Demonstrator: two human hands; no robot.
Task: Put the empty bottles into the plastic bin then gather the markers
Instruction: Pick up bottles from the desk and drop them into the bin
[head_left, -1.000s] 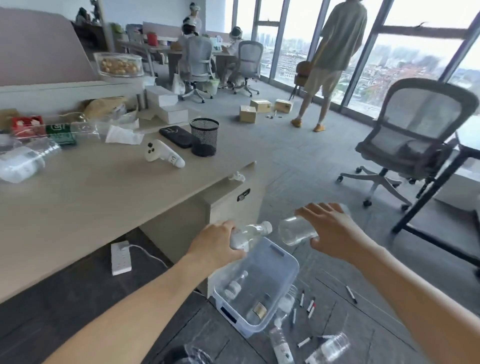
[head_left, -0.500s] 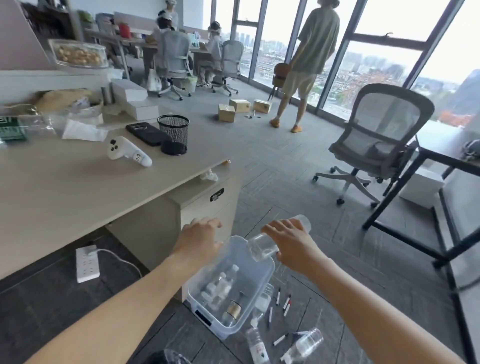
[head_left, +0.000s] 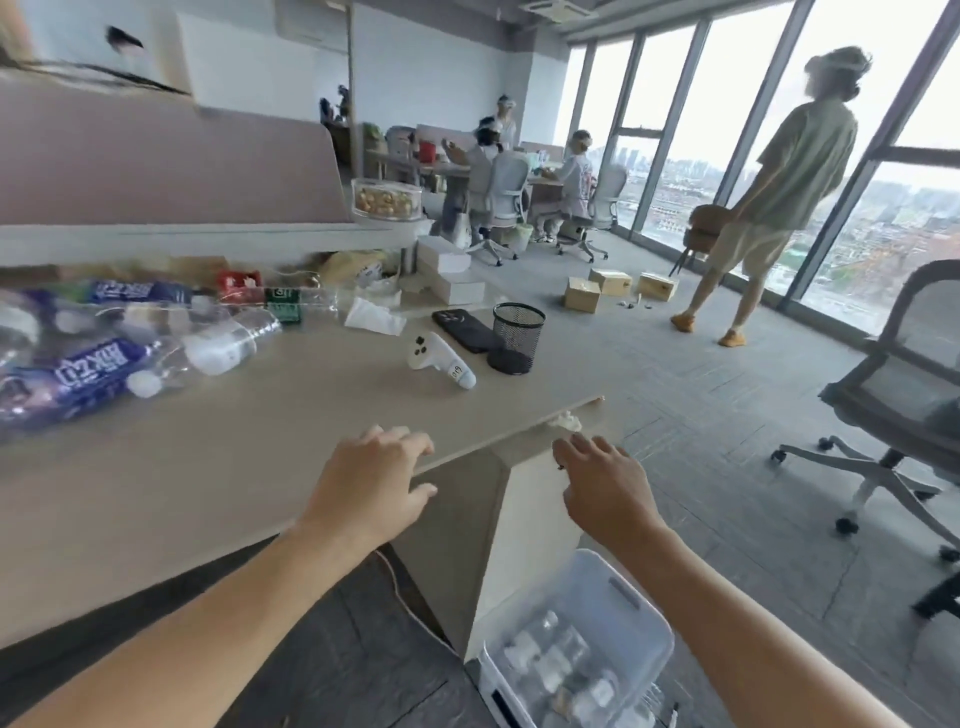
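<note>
hands: left hand (head_left: 371, 483) and right hand (head_left: 602, 488) both empty, fingers hanging loose
blue-label bottles (head_left: 119, 364): lying sideways on the desk (head_left: 260, 441), up-left, left hand sitting nearer
plastic bin (head_left: 641, 618): sitting below right hand

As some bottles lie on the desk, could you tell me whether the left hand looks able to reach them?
Probably yes: the left hand is open and empty over the desk edge, and nothing lies on the desk between it and the bottles to its left.
</note>
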